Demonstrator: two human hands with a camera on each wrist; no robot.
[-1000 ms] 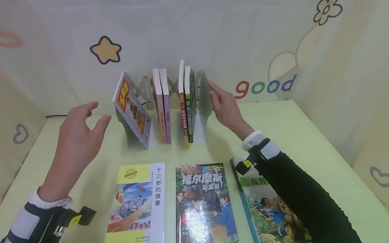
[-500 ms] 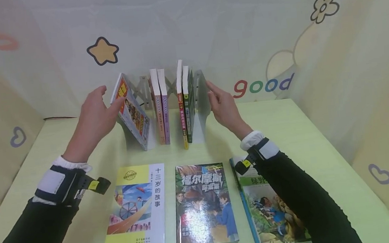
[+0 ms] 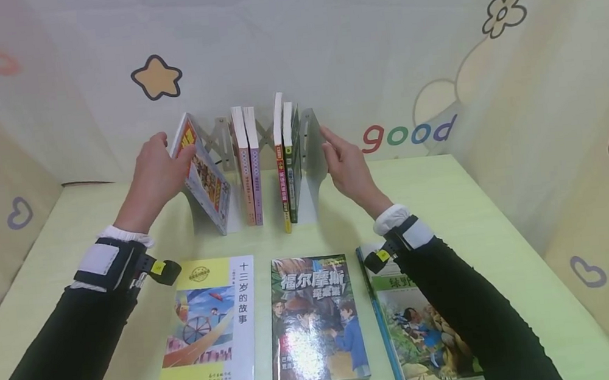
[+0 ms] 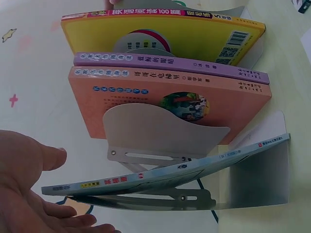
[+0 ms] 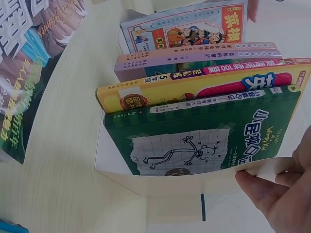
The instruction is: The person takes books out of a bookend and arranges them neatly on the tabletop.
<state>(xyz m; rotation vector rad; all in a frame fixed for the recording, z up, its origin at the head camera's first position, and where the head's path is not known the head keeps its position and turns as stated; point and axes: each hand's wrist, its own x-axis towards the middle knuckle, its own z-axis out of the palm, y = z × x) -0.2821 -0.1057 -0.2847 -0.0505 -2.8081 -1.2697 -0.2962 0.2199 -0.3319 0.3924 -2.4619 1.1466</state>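
Observation:
A metal expanding book rack (image 3: pixel 309 143) stands upright at the back of the table. At its left end a comic-style book (image 3: pixel 207 178) leans outward against the end plate. My left hand (image 3: pixel 157 175) is spread around that book's top corner. In the left wrist view its thumb (image 4: pixel 54 158) is apart from the cover, and the fingers reach past the plate side. My right hand (image 3: pixel 352 170) touches the outside of the right end plate with its fingertips. Pink and purple books (image 4: pixel 170 92) stand in the middle section; yellow and green books (image 5: pixel 194 131) stand at the right.
Three books lie flat in front: a yellow-and-white one (image 3: pixel 204 328), a detective-story one (image 3: pixel 317 320) and a green-covered one (image 3: pixel 425 331) partly under my right sleeve. A patterned curtain (image 3: pixel 267 34) hangs close behind the rack.
My left hand has moved right and forward from beside the rack to the leaning book's top corner. My right hand stays at the right end plate. The books keep their places.

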